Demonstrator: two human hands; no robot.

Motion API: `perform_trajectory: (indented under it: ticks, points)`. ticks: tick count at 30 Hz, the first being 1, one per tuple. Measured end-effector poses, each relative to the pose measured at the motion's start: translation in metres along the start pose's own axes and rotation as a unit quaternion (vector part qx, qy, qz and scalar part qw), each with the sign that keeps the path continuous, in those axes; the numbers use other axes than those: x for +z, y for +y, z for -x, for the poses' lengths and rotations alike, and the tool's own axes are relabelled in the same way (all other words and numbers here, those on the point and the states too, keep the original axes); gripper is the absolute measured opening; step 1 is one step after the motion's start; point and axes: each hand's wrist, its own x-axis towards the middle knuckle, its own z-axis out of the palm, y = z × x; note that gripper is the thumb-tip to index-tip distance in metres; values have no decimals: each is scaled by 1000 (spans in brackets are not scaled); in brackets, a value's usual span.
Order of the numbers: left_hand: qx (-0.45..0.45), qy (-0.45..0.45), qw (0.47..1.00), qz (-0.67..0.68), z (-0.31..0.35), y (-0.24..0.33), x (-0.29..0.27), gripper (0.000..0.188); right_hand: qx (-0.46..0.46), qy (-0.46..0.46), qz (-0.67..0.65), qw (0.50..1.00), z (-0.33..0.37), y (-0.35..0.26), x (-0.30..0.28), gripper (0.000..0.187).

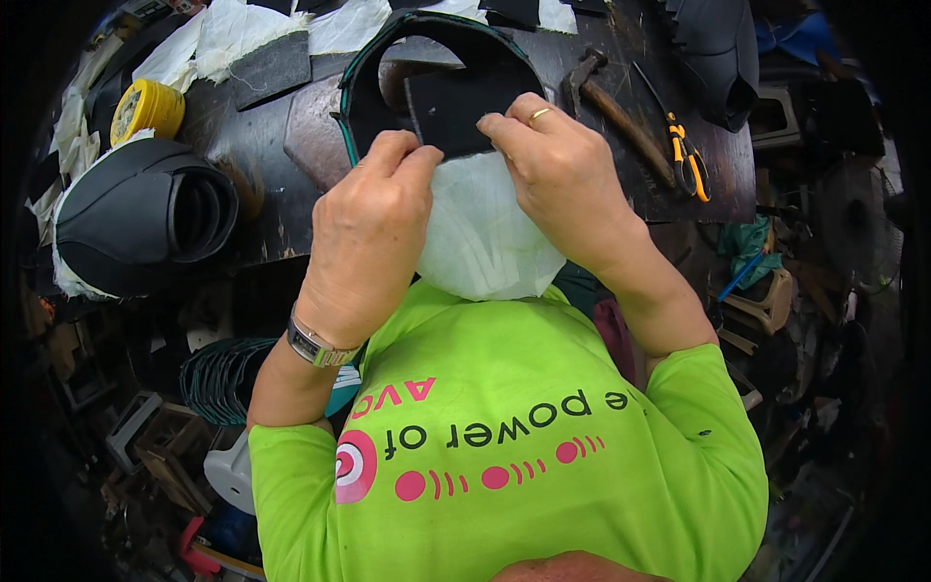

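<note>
Head view: black green-edged loop (367,107) is on the bench (732,189), just left of the hammer (626,131). White sheet (490,228) meets its near rim, left of and nearer the wearer than the hammer, hanging toward the green shirt (504,388). Left hand (373,204), left of and nearer than the hammer: thumb and finger pinched where black and white meet. Right hand (572,175), just nearer than the hammer: also pinching, at the black edge; exact layer is hidden, can't tell. Scissors (689,160) just right of the hammer, handles near it.

Risks, my read: uneven pull between pinches could skew or crease the join; loose sheet weight could drag it off line; a stiff loop could spring from a weak pinch.
</note>
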Motion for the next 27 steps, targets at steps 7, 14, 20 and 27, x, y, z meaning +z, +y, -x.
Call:
perform_trajectory:
  ticks: [7, 14, 20, 27]
  points:
    - [-60, 11, 998, 24, 10, -14, 6, 17, 28, 14, -17, 999, 9, 14, 19, 25]
    - [-64, 11, 998, -10, 9, -18, 13, 18, 43, 11, 9, 999, 10, 17, 24, 23]
    - [-58, 22, 998, -29, 12, -23, 20, 20, 46, 8, 13, 999, 12, 17, 25, 22]
    - [-72, 18, 996, -46, 13, -23, 24, 20, 45, 11, 11, 999, 14, 19, 28, 21]
